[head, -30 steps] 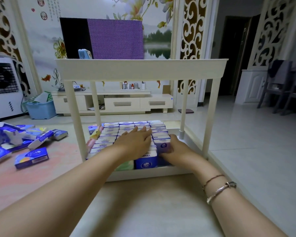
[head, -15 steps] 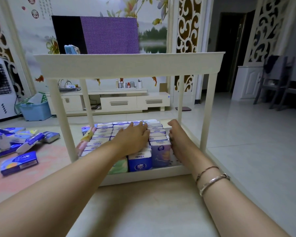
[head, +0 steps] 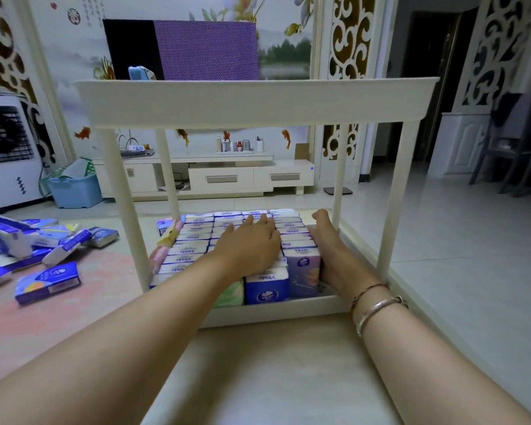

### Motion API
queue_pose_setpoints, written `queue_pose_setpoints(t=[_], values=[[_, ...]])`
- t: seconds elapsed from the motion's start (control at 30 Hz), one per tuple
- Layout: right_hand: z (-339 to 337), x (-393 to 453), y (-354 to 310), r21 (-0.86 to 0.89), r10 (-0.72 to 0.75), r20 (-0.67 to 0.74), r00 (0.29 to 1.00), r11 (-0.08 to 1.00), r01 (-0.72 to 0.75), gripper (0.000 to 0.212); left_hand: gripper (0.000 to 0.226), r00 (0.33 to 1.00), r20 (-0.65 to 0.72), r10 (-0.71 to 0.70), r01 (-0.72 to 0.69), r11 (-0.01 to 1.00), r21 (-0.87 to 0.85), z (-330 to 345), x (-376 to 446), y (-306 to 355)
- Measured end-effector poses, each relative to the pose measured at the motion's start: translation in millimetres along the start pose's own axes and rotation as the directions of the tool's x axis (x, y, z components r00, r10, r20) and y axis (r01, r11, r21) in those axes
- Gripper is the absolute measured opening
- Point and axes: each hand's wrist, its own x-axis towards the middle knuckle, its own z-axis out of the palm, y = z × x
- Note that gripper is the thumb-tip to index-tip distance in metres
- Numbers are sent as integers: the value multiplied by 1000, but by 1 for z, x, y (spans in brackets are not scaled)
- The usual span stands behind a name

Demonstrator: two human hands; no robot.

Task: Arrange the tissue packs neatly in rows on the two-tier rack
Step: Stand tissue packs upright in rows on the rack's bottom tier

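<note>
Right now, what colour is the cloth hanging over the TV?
Purple, with a fine dotted weave. The cloth covers most of the black TV; the head view shows it.

Dim, soft indoor light, darker doorway at right, wide-angle bending and slight blur toward edges.

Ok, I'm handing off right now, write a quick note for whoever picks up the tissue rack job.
Left hand: open, flat on top of the middle rows of tissue packs on the lower tier.
Right hand: open, pressed against the right side of the rightmost row, squaring it up.
Done: lower tier looks nearly full, packs upright in rows.
Left: loose packs lie scattered on the floor to the left of the rack. The upper tier is seen from the side only, so its contents cannot be told. Finish squaring, then load it.
</note>
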Motion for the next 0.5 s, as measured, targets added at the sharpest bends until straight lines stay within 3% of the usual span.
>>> queue_pose_setpoints(t=[0.13, 0.23, 0.33, 0.4, 0.5], values=[[1, -23, -3, -21, -101, -120, 988, 995, 99, 55, 40, 993, -114, -18, 5, 993, -119, -14, -21, 8], [6, -45, -9, -314, -406, -225, 886, 891, 329, 43, 41, 993, -117, -14, -1, 992, -123, -30, -44, 13], [18, -73, -22, -493, -531, -150, 834, 772, 402, 43, 45, 994, -111, -22, 9, 993, -117, -43, -72, 10], [27, -95, -28, -632, -619, -31, 784, 620, 465, 39, 44, 987, -155, -31, 13, 993, -119, -49, -96, 2], [49, -126, -38, -801, -708, 208, 675, 273, 533, 28, 44, 972, -231, -32, -18, 977, -211, -62, -141, -23]])
